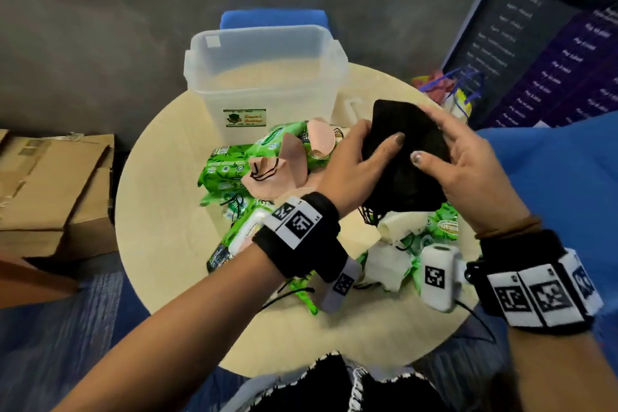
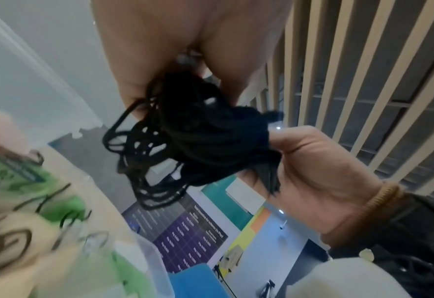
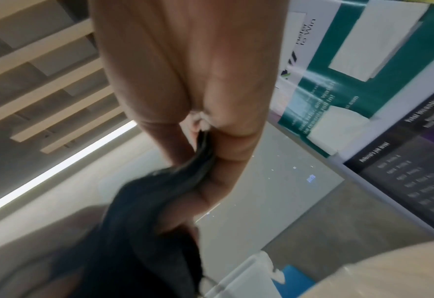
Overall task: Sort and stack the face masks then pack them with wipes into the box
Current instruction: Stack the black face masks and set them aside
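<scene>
Hands: your left hand (image 1: pixel 354 160) and right hand (image 1: pixel 468 160) both grip the black face masks (image 1: pixel 401 157), squaring the stack.
Box (image 1: pixel 267 77): open at far side, ready for packing.

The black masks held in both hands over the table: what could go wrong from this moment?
1. The ear loops hang in a loose tangle below the black masks; they might snag on the wipes packs underneath.
2. The left hand and right hand grip only the stack's sides, so it could fan apart.
</scene>
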